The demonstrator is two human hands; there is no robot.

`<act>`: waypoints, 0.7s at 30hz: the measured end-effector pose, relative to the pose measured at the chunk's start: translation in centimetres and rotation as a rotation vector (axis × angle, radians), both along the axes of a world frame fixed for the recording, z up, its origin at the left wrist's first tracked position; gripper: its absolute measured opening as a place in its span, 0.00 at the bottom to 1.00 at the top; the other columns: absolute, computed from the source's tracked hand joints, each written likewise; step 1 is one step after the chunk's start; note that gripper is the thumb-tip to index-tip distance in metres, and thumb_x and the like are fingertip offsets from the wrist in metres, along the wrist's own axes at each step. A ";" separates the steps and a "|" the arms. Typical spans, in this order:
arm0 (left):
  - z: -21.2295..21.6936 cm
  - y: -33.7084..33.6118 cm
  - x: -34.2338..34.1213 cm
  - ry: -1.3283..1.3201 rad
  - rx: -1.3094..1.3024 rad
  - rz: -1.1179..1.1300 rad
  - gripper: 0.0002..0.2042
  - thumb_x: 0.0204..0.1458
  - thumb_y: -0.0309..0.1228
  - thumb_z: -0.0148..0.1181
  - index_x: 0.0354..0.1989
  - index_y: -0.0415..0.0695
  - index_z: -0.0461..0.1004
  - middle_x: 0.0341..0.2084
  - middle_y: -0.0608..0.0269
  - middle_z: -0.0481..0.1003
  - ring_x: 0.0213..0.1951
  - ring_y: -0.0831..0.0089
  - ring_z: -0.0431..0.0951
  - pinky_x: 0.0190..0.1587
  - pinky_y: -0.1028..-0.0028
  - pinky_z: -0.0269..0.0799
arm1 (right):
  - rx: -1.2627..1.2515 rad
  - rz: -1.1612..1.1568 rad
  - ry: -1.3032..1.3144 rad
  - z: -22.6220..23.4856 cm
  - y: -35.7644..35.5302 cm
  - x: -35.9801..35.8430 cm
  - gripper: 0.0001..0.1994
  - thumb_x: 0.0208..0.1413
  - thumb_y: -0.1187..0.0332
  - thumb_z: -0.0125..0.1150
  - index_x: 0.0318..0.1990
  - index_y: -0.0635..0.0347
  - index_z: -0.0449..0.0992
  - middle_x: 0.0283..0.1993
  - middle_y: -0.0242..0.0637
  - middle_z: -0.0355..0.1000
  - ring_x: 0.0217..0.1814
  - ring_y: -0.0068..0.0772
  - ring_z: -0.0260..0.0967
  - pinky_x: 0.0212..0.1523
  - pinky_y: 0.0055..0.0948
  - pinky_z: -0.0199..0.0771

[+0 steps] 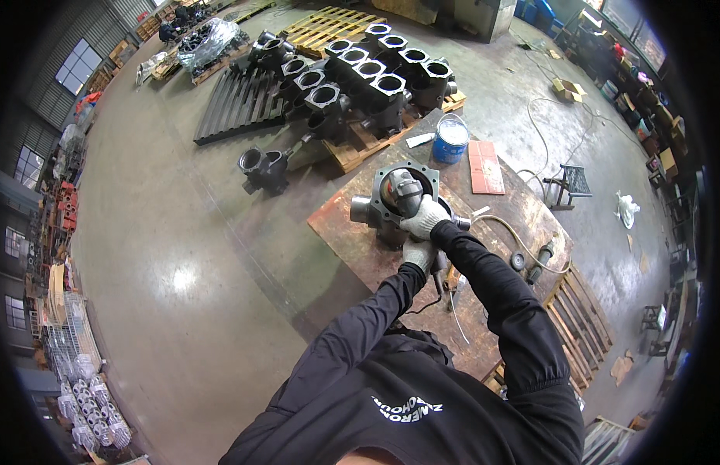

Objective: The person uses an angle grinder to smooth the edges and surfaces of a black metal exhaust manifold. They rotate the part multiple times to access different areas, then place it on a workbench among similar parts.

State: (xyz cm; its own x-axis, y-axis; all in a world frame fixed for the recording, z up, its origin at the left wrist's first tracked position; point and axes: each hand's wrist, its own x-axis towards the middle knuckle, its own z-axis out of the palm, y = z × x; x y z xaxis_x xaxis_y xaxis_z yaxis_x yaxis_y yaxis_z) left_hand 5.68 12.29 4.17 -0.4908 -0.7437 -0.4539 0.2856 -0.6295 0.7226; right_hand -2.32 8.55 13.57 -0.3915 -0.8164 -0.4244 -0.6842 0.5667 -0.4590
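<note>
A grey cast metal housing point(380, 225) with a round flanged opening and side ports stands on the worktable. Over its opening is a power tool that looks like an angle grinder point(407, 194), its grey metal head tilted down into the bore. My right hand point(427, 218), in a white knit glove, is closed round the tool just behind the head. Lower down, my gloved left hand point(419, 253) is closed at the tool's rear body, close to the housing's near side. The left fingers are partly hidden, and so is the tool's working end inside the bore.
Beyond the brown worktable point(344, 221), similar housings point(369, 70) crowd wooden pallets. A blue can point(450, 139) and a reddish flat box point(486, 167) lie behind my work. To the right are a hose point(522, 237) and another hand tool point(541, 262). One housing point(264, 170) sits on the floor.
</note>
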 end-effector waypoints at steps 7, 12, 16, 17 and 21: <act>-1.2 -0.5 0.5 -0.167 -0.249 -0.046 0.18 0.61 0.30 0.54 0.58 0.38 0.66 0.50 0.56 0.75 0.49 0.67 0.77 0.50 0.69 0.72 | -0.039 -0.042 0.004 1.4 0.4 0.9 0.42 0.39 0.51 0.73 0.53 0.77 0.63 0.48 0.60 0.75 0.51 0.54 0.77 0.52 0.39 0.77; -0.9 -0.9 0.9 -0.033 -0.163 -0.041 0.18 0.56 0.29 0.61 0.54 0.38 0.69 0.47 0.58 0.77 0.45 0.68 0.78 0.47 0.68 0.73 | -0.037 -0.056 0.003 2.1 -0.1 1.2 0.42 0.39 0.50 0.73 0.55 0.75 0.63 0.49 0.61 0.75 0.52 0.55 0.77 0.52 0.38 0.77; -1.8 -1.1 0.6 -0.207 -0.465 -0.102 0.18 0.55 0.29 0.62 0.53 0.39 0.70 0.45 0.59 0.78 0.44 0.68 0.78 0.46 0.68 0.74 | -0.020 -0.062 0.000 1.5 -0.2 1.1 0.43 0.38 0.50 0.73 0.54 0.77 0.64 0.50 0.60 0.75 0.53 0.53 0.77 0.53 0.38 0.77; -2.0 -1.0 0.4 -0.133 -0.323 -0.085 0.18 0.55 0.29 0.62 0.53 0.39 0.70 0.45 0.59 0.78 0.44 0.68 0.78 0.47 0.68 0.74 | -0.020 -0.054 0.008 1.2 -0.2 1.0 0.43 0.38 0.49 0.74 0.55 0.77 0.64 0.50 0.60 0.75 0.53 0.52 0.76 0.53 0.38 0.77; -2.7 -0.9 -0.1 0.017 0.010 -0.068 0.18 0.55 0.30 0.62 0.53 0.41 0.70 0.45 0.60 0.78 0.45 0.67 0.78 0.47 0.67 0.74 | 0.014 -0.045 0.022 0.0 -0.5 0.5 0.46 0.36 0.48 0.75 0.56 0.78 0.65 0.52 0.59 0.74 0.54 0.51 0.76 0.54 0.37 0.76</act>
